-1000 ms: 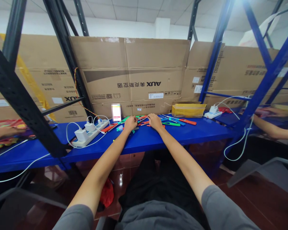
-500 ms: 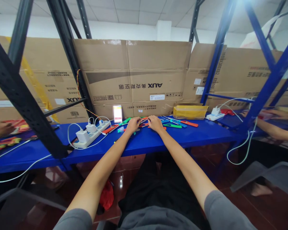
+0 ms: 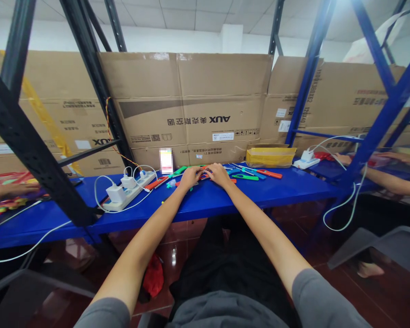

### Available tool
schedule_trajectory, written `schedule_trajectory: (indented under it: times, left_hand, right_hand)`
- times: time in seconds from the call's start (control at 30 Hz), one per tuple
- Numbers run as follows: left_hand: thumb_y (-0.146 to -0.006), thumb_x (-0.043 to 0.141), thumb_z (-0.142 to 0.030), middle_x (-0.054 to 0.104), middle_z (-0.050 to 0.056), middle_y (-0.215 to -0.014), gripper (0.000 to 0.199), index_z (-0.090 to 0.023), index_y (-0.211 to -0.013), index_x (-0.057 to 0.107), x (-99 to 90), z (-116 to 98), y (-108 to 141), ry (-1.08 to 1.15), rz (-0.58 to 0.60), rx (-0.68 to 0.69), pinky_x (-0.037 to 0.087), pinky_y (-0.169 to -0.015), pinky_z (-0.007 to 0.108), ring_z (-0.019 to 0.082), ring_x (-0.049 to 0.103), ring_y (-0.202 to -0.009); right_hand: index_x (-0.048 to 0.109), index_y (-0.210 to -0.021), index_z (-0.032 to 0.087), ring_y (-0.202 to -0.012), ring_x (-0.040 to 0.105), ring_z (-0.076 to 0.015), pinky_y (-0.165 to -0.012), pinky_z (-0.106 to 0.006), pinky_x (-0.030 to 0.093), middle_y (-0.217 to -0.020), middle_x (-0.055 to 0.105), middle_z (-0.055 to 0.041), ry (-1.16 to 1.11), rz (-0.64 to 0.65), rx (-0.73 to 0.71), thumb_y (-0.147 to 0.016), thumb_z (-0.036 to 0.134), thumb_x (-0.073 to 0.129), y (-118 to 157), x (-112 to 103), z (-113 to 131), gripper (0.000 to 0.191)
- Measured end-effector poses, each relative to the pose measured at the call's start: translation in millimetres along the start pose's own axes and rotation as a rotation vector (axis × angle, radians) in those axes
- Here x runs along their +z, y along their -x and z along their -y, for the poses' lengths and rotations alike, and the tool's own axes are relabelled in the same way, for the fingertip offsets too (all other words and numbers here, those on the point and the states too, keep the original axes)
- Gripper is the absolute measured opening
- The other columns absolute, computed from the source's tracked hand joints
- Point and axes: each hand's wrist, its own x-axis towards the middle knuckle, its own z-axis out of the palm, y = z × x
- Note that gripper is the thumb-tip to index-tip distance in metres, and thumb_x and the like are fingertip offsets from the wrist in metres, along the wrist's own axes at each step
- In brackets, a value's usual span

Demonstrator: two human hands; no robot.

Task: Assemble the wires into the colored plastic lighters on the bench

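Note:
My left hand (image 3: 191,177) and my right hand (image 3: 218,175) meet over the blue table (image 3: 256,197), their fingers curled close together around something small that I cannot make out. Red pieces show between and beside the fingers. To the right of my right hand lie a green-handled tool (image 3: 245,177), a red-handled tool (image 3: 269,174) and blue-handled ones (image 3: 254,173). Left of my left hand are a red-handled tool (image 3: 156,183), a green-handled one (image 3: 180,171) and a small pale turquoise piece (image 3: 171,183).
A white power strip (image 3: 131,193) with chargers and cables lies at the left. A phone (image 3: 166,161) leans on the cardboard (image 3: 205,77). A yellow-taped box (image 3: 271,156) stands at the back right. Other people's hands (image 3: 18,189) work at both sides.
My hands stay together with slightly shifted fingers. The view has moved slightly. At the far left, the other person's hand has moved right over the colourful items.

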Motion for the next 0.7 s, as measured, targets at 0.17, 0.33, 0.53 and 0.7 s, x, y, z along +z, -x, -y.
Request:
schedule_trajectory:
  times: [0.17,0.33,0.53,0.7]
  left_hand:
    - [-0.101,0.061,-0.02,0.082,0.009,-0.114,0.022,-0.021,-0.109,0.082,2.1,-0.7,-0.2,0.012,-0.014,-0.003,0.054,-0.098,0.033,0.026,0.076,-0.106]
    - [-0.1,0.064,-0.024,0.083,0.008,-0.105,0.015,-0.021,-0.106,0.077,1.7,2.5,1.1,0.032,-0.06,-0.017,0.056,-0.09,0.032,0.024,0.076,-0.098]
    - [-0.096,0.066,-0.021,0.081,0.008,-0.098,0.01,-0.019,-0.097,0.076,2.9,3.2,0.0,0.006,-0.046,0.039,0.055,-0.088,0.032,0.024,0.075,-0.092]
    - [-0.097,0.067,-0.024,0.08,0.009,-0.095,0.011,-0.018,-0.097,0.076,6.2,3.4,-1.0,-0.004,-0.043,0.02,0.055,-0.085,0.032,0.024,0.075,-0.09]
  right_hand:
    - [0.076,-0.106,0.022,-0.109,0.062,-0.0273,-0.111,-0.045,0.038,-0.108,0.077,-0.0104,0.03,-0.041,0.001,-0.107,0.026,0.062,0.4,-4.1,3.8,0.015]
    - [0.076,-0.104,0.023,-0.111,0.061,-0.0276,-0.119,-0.05,0.031,-0.105,0.077,-0.0095,0.083,-0.102,-0.035,-0.106,0.025,0.063,0.7,-5.7,4.0,0.014]
    - [0.076,-0.101,0.021,-0.104,0.061,-0.0279,-0.104,-0.045,0.038,-0.103,0.077,-0.0102,0.101,-0.058,-0.074,-0.107,0.022,0.062,-0.7,-3.1,2.6,0.015]
    - [0.076,-0.102,0.02,-0.099,0.062,-0.0274,-0.098,-0.043,0.038,-0.104,0.078,-0.0104,0.107,-0.042,-0.075,-0.107,0.024,0.063,-1.2,0.8,0.8,0.015]
